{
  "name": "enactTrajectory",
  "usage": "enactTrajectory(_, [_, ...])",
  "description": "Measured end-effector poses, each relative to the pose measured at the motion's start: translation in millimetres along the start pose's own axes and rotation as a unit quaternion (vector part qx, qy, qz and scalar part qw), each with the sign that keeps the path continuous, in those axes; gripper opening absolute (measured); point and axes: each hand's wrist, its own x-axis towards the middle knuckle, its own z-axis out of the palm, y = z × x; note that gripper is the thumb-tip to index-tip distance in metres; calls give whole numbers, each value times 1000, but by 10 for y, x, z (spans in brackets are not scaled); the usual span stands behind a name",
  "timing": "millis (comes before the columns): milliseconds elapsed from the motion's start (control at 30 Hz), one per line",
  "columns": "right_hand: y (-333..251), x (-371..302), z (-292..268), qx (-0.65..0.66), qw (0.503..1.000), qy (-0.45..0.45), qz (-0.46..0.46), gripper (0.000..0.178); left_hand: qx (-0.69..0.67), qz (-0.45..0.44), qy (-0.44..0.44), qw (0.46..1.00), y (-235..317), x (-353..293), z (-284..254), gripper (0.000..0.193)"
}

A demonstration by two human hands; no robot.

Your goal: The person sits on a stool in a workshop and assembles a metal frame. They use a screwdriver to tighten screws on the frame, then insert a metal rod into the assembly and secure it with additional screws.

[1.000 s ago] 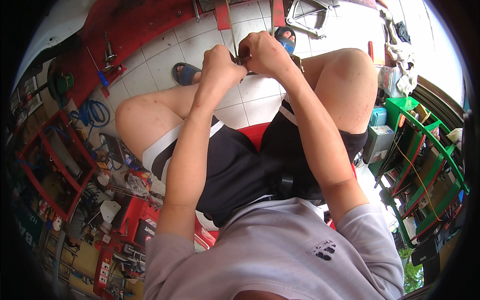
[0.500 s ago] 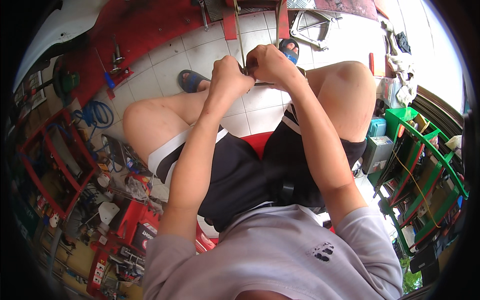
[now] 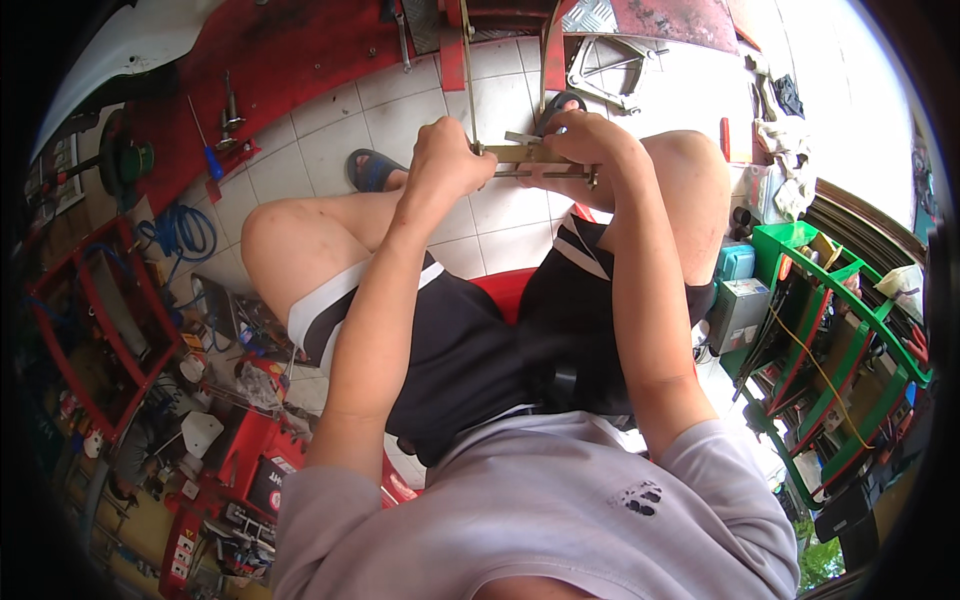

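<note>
Between my hands is a brass-coloured metal crossbar (image 3: 517, 154), part of a frame whose long thin rods (image 3: 470, 85) run up to a red platform. A thin lower rod (image 3: 540, 175) lies parallel to it on the near side. My left hand (image 3: 447, 162) is closed round the bar's left end, its thumb against the metal. At the right end, my right hand (image 3: 588, 137) has bent fingers closed on the bar. A flat grey metal strip (image 3: 522, 138) sticks out by those fingers; whether they hold it is hidden.
The red platform (image 3: 300, 60) spans the far side, bearing a blue-handled screwdriver (image 3: 213, 163) and a wrench (image 3: 403, 40). A triangular metal stand (image 3: 612, 75) lies on the tiled floor. Left are a coiled blue hose (image 3: 185, 230) and red frames; a green tool rack (image 3: 850, 290) stands right.
My right hand has moved right, away from my left hand, uncovering the crossbar and the grey strip. My left hand stays at the left end. The whole view has shifted slightly.
</note>
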Motion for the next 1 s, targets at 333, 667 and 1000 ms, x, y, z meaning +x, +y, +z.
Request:
enactTrajectory(333, [20, 50, 97, -18, 999, 8, -50, 33, 37, 9, -22, 999, 15, -11, -112, 25])
enactTrajectory(667, [3, 71, 184, -25, 993, 26, -109, 35, 51, 21, 3, 998, -92, 61, -22, 23])
enactTrajectory(1000, [-188, -489, -306, -126, 975, -95, -156, 47, -36, 9, -44, 998, 71, -43, -261, 31])
